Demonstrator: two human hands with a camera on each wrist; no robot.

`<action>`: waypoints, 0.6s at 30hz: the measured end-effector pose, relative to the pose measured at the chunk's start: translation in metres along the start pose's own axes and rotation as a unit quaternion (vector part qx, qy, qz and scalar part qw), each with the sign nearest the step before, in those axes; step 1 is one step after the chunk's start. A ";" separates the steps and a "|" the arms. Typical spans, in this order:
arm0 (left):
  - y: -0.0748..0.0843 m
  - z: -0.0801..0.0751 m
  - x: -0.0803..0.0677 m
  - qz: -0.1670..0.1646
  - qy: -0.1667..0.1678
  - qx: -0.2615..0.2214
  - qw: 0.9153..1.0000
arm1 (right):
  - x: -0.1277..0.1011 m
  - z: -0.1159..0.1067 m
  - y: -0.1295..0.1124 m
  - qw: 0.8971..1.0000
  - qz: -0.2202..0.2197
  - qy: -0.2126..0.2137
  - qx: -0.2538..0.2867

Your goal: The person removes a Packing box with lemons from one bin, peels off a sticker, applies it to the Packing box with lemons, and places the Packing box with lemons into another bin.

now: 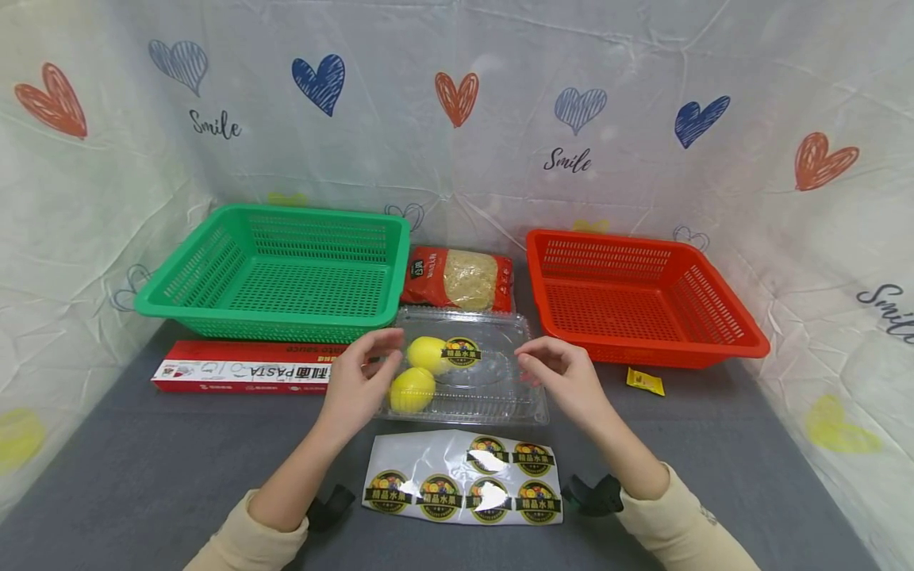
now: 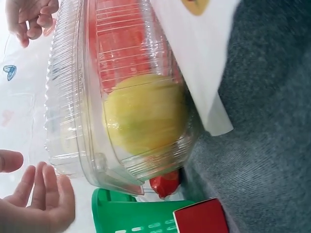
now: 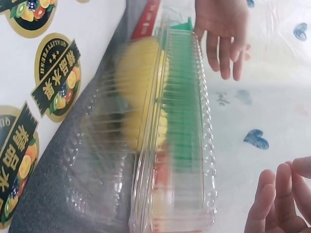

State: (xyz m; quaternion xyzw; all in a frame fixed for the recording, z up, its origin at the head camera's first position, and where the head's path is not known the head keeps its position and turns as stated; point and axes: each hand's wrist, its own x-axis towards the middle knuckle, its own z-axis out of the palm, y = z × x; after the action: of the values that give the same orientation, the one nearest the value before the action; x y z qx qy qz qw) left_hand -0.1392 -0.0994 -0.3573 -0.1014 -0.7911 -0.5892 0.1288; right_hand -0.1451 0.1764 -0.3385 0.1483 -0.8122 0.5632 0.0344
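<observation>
A clear plastic clamshell box (image 1: 493, 388) stands in the middle of the table with its lid down. Inside, toward its left end, lie two lemons (image 1: 412, 390). One round black-and-gold fruit sticker (image 1: 461, 353) is on the lid. My left hand (image 1: 359, 382) hovers at the box's left end, fingers loosely bent and holding nothing. Over the right edge is my right hand (image 1: 567, 371), its thumb and fingers relaxed, also without anything in them. Nearer me lies a white sheet of stickers (image 1: 428, 460) bearing several of the same round labels.
A green basket (image 1: 271, 327) stands back left, a red basket (image 1: 650, 349) back right. Between them lies a red bag of noodles (image 1: 467, 279). A red-and-white pasta box (image 1: 243, 369) lies before the green basket, and a small yellow packet (image 1: 646, 381) before the red one.
</observation>
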 end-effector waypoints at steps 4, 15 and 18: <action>-0.003 0.000 -0.001 -0.004 0.000 0.027 1.000 | -0.002 -0.006 0.000 1.000 0.004 0.014 -0.003; -0.010 0.001 -0.002 -0.064 -0.041 0.064 0.995 | -0.008 -0.022 0.006 0.998 0.006 0.057 -0.004; -0.012 0.002 -0.003 -0.065 -0.039 0.062 0.995 | -0.010 -0.027 0.012 0.997 0.003 0.071 -0.005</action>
State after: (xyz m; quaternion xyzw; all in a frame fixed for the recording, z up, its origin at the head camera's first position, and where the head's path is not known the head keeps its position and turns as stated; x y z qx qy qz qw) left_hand -0.1405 -0.1005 -0.3694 -0.0644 -0.8352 -0.5422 0.0652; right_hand -0.1421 0.2069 -0.3418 0.1053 -0.8112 0.5679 0.0909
